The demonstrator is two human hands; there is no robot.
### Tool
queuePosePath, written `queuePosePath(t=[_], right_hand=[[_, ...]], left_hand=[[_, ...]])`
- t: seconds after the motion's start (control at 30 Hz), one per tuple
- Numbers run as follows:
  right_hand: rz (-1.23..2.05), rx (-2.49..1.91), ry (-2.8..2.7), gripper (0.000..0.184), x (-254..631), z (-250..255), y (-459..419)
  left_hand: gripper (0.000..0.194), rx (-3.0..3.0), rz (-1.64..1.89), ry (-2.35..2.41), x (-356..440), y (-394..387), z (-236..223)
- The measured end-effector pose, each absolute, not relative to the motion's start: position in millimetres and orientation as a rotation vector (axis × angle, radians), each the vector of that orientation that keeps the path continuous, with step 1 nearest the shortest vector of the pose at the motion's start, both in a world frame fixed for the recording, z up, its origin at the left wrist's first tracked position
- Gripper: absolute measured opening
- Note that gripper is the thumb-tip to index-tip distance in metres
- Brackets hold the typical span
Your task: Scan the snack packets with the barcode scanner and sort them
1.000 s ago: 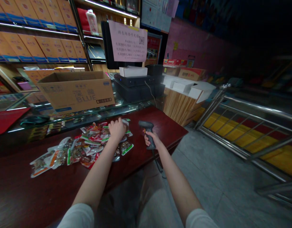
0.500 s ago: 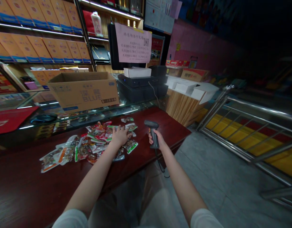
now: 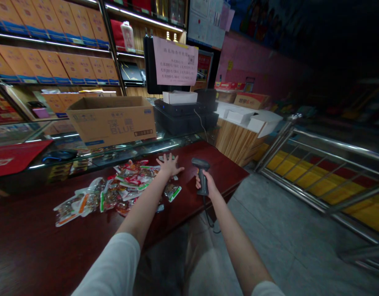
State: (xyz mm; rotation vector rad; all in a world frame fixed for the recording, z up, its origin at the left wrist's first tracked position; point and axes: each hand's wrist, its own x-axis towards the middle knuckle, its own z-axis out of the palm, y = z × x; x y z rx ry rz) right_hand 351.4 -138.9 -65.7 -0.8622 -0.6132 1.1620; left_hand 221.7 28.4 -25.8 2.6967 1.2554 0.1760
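With fingers spread, my left hand (image 3: pixel 169 166) is over the far right end of a heap of small snack packets (image 3: pixel 127 185). Beneath its fingers shows part of one packet (image 3: pixel 166 157); whether they touch it I cannot tell. My right hand (image 3: pixel 209 185) is wrapped round the handle of a dark grey barcode scanner (image 3: pixel 202 174), its head pointing to the left and its cord hanging below. A packet with a green edge (image 3: pixel 173 192) lies between the two hands. All of these packets rest on a dark red wooden table (image 3: pixel 208 152).
Behind the table is a glass counter with an open cardboard box (image 3: pixel 115 127), a computer mouse (image 3: pixel 59 155) and a black till (image 3: pixel 186 117). A pink notice (image 3: pixel 176 61) covers the monitor. At right stands a metal railing (image 3: pixel 331 144).
My left hand has moved forward and right from the heap's middle, and its fingers have spread wider. The scanner stays in my right hand, almost unmoved.
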Motion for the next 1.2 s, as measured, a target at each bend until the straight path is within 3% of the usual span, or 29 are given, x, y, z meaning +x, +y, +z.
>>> queuePosePath(t=[0.27,1.2], right_hand=[[1.116,-0.863,-0.566,0.039,351,-66,-140],[1.19,-0.833,-0.614,0.034,354,-70,-147]], left_hand=[[0.08,2.615,0.109,1.337,192,29,-44],[0.074,2.727,0.127,1.534,138,-2,-35]])
